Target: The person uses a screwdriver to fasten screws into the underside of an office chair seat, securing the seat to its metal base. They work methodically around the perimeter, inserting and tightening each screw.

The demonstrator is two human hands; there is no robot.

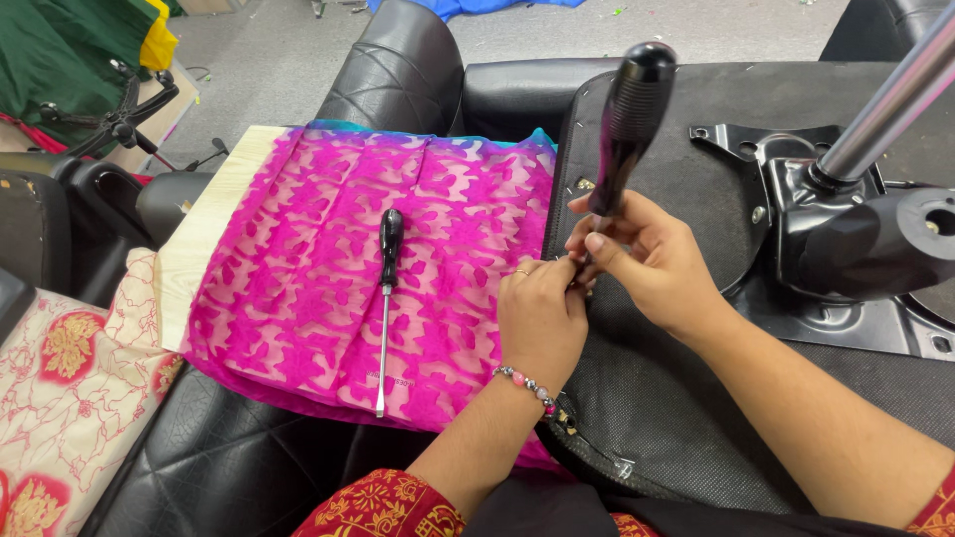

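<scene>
Here the right hand (647, 261) pinches a black-handled tool (629, 119) upright at the seat base (657, 398) edge, and the left hand (542, 318) pinches its tip steady. A spare screwdriver (386, 298) lies left on pink cloth (298, 288).

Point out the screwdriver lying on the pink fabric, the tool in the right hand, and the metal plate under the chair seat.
Spare screwdriver (389, 249): head view, on its black handle.
Held screwdriver (631, 117): head view, on its ribbed black grip.
Metal mounting plate (748, 159): head view, on its flat upper left part.
</scene>
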